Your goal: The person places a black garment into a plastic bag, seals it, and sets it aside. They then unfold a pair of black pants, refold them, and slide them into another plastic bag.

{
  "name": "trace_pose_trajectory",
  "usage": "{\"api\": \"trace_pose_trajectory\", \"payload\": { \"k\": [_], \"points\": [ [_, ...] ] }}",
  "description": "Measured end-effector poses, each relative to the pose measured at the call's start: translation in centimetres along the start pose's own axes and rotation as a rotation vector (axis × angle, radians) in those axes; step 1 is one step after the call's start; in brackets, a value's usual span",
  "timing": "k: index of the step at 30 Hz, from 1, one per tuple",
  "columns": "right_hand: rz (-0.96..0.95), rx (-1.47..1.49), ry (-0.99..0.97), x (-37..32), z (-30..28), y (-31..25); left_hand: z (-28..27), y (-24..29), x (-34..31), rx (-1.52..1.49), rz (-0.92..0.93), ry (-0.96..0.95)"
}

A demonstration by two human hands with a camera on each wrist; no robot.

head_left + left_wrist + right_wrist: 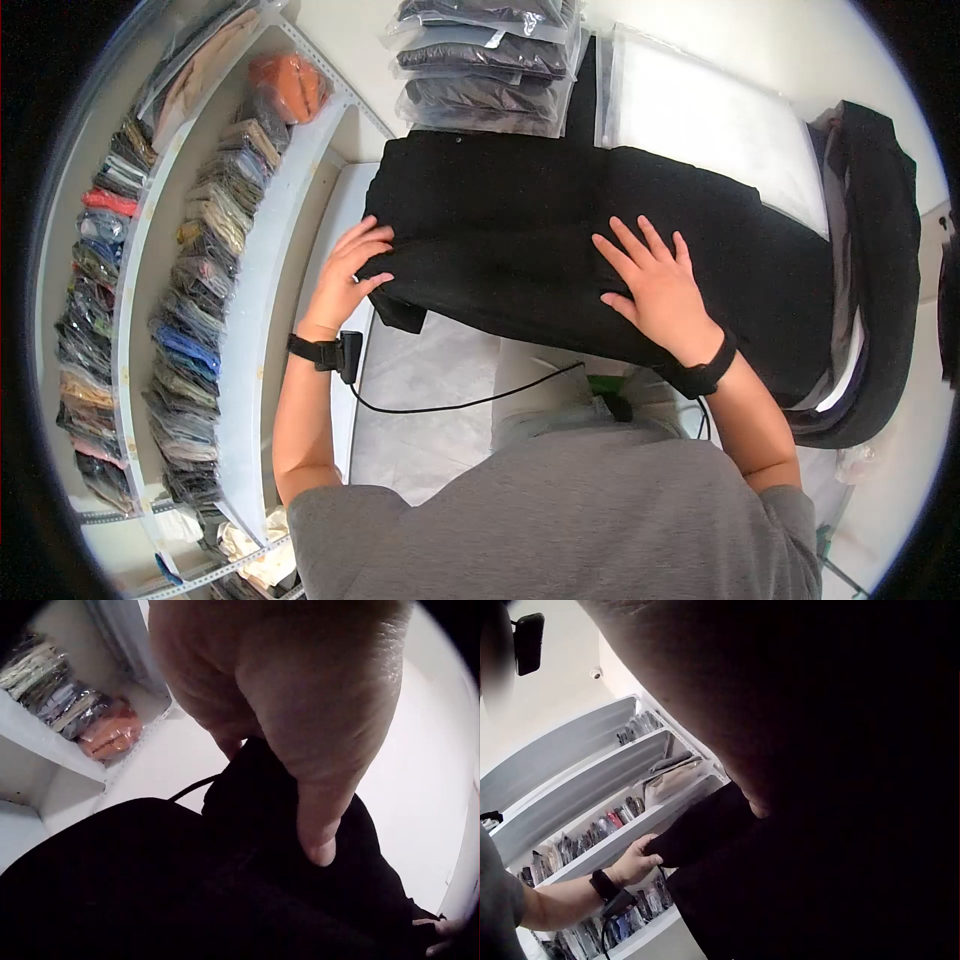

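Observation:
A long black garment (pixel 500 190) lies spread across in front of me. At its left end my left hand (pixel 345 275) grips the edge; in the left wrist view the thumb (pixel 321 844) lies on the near side of the cloth while the fingers are mostly hidden. The right wrist view also shows the left hand (pixel 636 861) holding that end. My right hand (pixel 660 295) rests flat on the garment near its front edge, fingers spread. Dark cloth fills much of the right wrist view.
Bagged dark clothes (pixel 485 70) are stacked at the back. A white plastic-wrapped packet (pixel 710 120) lies behind the garment. More folded dark cloth (pixel 880 250) hangs at the right. Shelves on the left hold many bagged garments (pixel 205 250) and an orange bundle (pixel 288 88). A cable (pixel 450 408) runs from the left wrist.

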State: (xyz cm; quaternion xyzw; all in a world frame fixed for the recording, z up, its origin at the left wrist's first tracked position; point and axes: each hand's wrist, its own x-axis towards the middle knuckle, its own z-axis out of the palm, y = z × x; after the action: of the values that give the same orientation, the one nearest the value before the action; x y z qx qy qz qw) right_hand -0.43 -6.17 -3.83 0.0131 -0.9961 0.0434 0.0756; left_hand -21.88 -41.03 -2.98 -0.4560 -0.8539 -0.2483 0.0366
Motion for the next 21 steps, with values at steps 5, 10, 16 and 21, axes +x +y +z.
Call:
{"api": "trace_pose_trajectory", "payload": {
  "k": [5, 10, 16, 21],
  "points": [
    [0.019, -0.003, -0.025, 0.2, -0.3, -0.2, -0.4, -1.5, 2.0, -0.299, -0.286, 0.031],
    [0.027, -0.018, -0.056, 0.5, -0.6, -0.2, 0.8, -3.8, 5.0, -0.387, -0.338, -0.021],
    [0.017, 0.031, 0.034, 2.7, -3.1, -3.0, 2.3, -4.7, 5.1, -0.464, -0.405, 0.056],
    [-0.432, 0.172, 0.236, 10.1, 1.0, -10.5, 1.9, -4.7, 5.7, -0.489, -0.489, 0.009]
  ]
}}
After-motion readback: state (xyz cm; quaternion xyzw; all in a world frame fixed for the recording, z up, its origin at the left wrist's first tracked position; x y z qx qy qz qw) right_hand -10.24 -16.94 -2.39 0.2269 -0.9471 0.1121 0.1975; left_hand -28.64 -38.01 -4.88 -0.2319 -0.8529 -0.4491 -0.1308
